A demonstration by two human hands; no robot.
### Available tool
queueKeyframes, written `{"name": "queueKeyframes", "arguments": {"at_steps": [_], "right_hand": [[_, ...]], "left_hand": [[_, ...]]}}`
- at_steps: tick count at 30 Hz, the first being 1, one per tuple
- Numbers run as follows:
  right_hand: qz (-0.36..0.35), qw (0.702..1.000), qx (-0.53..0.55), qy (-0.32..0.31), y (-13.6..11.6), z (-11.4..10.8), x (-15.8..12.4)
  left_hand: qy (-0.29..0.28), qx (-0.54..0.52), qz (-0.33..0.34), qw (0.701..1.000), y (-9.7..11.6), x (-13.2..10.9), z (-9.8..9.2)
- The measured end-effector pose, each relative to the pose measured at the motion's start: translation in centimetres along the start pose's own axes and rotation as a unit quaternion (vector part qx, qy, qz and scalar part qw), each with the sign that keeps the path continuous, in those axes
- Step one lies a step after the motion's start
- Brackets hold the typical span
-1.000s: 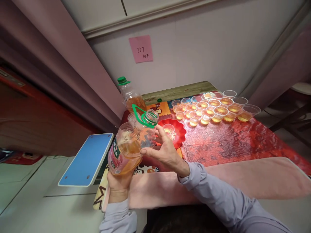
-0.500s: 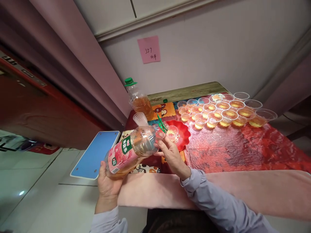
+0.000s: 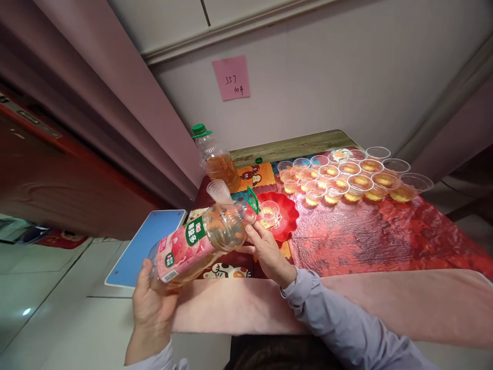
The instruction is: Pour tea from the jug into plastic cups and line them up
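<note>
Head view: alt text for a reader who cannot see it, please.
Two hands tip a large bottle of amber drink toward a clear cup in a red dish; left hand at its base, right hand near its neck. Rows of filled cups stand beyond.

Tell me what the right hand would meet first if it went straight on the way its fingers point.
Probably the red dish with the clear cup in it, just beyond the right hand; depth is unclear from this one view.

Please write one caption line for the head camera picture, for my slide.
Left hand and right hand tilt a large bottle toward a clear cup in a red dish.
</note>
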State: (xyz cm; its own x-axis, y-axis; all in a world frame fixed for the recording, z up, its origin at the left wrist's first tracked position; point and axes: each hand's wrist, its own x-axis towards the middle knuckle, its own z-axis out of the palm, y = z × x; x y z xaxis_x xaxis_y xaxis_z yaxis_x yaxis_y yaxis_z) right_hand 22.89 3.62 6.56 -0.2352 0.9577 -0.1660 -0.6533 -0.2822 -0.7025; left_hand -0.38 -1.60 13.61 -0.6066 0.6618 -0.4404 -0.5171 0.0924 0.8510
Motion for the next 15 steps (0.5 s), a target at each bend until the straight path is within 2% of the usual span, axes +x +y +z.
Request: {"name": "queueKeyframes", "arguments": {"at_steps": [3, 8, 13, 15], "right_hand": [[-0.003, 1.0, -0.002, 0.004, -0.2, -0.1, 0.1], [0.001, 1.0, -0.004, 0.023, -0.4, -0.1, 0.2], [-0.001, 1.0, -0.005, 0.019, -0.3, -0.3, 0.2], [-0.002, 1.0, -0.005, 0.013, -0.2, -0.3, 0.1]], "left_hand": [[0.006, 0.008, 0.005, 1.0, -0.1, -0.3, 0.7], [-0.021, 0.019, 0.01, 1.0, -0.3, -0.6, 1.5], [0.011, -0.002, 0.009, 1.0, -0.2, -0.6, 2.0], [0.002, -0.021, 0.008, 1.0, -0.1, -0.3, 1.8]]}}
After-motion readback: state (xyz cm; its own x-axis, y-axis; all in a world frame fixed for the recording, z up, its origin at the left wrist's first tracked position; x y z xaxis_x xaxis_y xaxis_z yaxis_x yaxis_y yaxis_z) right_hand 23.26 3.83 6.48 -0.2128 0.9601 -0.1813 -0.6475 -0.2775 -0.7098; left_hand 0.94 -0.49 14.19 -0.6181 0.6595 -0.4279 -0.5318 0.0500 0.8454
